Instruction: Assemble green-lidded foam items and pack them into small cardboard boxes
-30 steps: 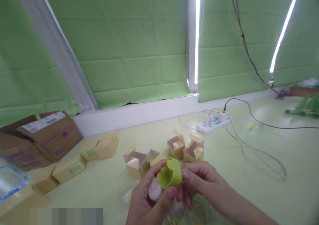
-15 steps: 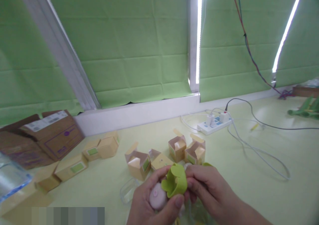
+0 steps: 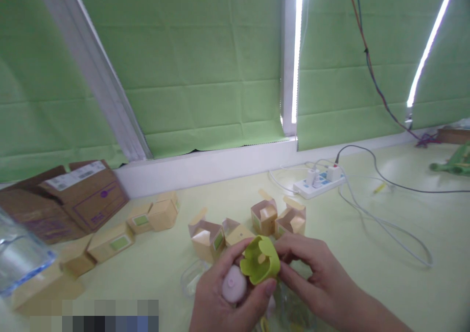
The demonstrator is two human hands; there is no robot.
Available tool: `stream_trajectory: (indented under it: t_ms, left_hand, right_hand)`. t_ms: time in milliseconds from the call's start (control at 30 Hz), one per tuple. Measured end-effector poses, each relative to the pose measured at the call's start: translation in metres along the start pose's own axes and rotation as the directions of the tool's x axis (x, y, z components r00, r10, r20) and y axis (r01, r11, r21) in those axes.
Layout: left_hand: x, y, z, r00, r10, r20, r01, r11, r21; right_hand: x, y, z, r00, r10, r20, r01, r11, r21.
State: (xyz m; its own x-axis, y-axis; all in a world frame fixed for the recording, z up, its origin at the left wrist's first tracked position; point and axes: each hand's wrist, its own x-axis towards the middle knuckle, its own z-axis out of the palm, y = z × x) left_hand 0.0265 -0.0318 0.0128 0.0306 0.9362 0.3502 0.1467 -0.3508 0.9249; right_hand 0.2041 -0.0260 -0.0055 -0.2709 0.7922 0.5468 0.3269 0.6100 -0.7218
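My left hand (image 3: 229,293) is closed around a yellow-green cup (image 3: 260,261) with a scalloped, petal-like rim, its hollow side facing me. The same hand also holds a pale pink round piece (image 3: 234,284) with a small ring mark against the palm. At the cup's right side, my right hand (image 3: 312,268) is closed with thumb and fingers against it; some fingertips are hidden behind it. Below the hands, a clear plastic piece (image 3: 297,307) lies partly covered. Another clear plastic shell (image 3: 193,277) rests left of my left hand.
Open small cartons (image 3: 207,241) stand beyond my hands. Several closed cartons (image 3: 112,243) line the left, near a brown cardboard box (image 3: 91,200) and a clear container (image 3: 24,258). A power strip (image 3: 316,185) with looping cables (image 3: 396,226) sits at the back right.
The cup has turned so that its hollow shows more fully. My right-hand fingers have shifted slightly around its side. The whole view has moved a little.
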Motion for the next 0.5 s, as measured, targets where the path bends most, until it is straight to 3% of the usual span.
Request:
stream_trajectory:
  t_ms: [500]
  left_hand:
    - [-0.002, -0.016, -0.004, 0.980, 0.186, 0.064, -0.195, 0.961, 0.197]
  right_hand:
    - [-0.002, 0.011, -0.002, 0.997, -0.065, -0.033, 0.063, 0.995, -0.074]
